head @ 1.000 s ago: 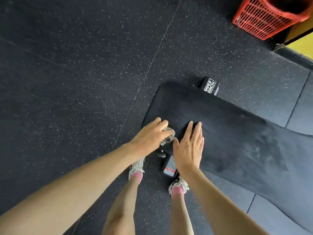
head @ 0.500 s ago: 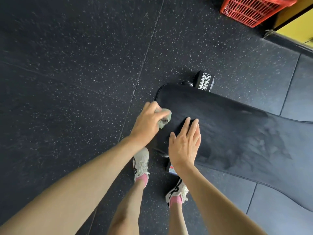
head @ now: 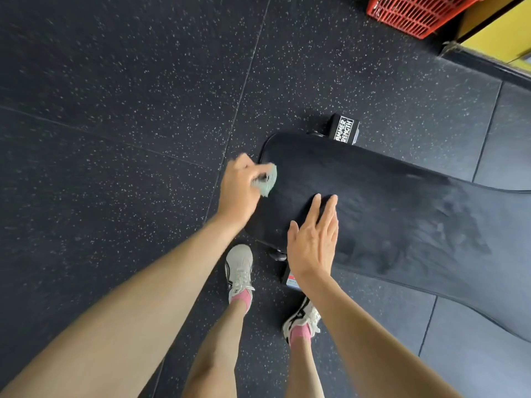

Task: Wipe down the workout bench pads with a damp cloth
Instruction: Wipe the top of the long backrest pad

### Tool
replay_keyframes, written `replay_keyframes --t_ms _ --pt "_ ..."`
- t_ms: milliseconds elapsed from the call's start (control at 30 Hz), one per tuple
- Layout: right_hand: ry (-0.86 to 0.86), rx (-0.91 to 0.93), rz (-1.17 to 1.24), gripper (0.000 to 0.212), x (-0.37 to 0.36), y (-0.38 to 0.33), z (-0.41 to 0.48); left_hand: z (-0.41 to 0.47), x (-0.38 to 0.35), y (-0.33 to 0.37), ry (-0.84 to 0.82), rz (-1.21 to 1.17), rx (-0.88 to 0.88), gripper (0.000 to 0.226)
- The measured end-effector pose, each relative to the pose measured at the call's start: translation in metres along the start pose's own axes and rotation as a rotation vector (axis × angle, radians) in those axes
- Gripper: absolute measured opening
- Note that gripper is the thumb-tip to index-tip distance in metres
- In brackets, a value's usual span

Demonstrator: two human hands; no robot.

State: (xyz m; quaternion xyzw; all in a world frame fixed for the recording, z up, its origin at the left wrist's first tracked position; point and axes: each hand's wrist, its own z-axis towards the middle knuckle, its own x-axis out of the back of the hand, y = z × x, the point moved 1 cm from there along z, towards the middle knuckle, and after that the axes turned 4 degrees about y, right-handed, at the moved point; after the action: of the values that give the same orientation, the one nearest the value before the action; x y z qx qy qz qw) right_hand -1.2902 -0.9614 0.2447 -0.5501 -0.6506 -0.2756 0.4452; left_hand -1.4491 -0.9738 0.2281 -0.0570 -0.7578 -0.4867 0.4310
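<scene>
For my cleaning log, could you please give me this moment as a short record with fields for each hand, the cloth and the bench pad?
bench pad: black, streaky marks toward the right
cloth: pale green, bunched, at the pad's left end
left grip: holds the cloth, motion-blurred
right grip: fingers straight, flat on the pad
basket: red, top right
floor: dark, speckled

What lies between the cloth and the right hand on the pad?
Only bare black pad separates the cloth from the right hand, seen in the head view.
</scene>
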Motion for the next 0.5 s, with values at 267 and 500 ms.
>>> replay_keyframes --t_ms 267,500 --pt "-0.001 0.005 0.001 0.067 -0.01 0.02 -0.021 -0.018 -0.009 -0.003 0.006 0.078 -0.104 0.057" --pt "-0.016 0.111 -0.003 0.066 -0.014 0.032 -0.035 -0.087 0.004 -0.021 -0.224 0.212 -0.354 0.061"
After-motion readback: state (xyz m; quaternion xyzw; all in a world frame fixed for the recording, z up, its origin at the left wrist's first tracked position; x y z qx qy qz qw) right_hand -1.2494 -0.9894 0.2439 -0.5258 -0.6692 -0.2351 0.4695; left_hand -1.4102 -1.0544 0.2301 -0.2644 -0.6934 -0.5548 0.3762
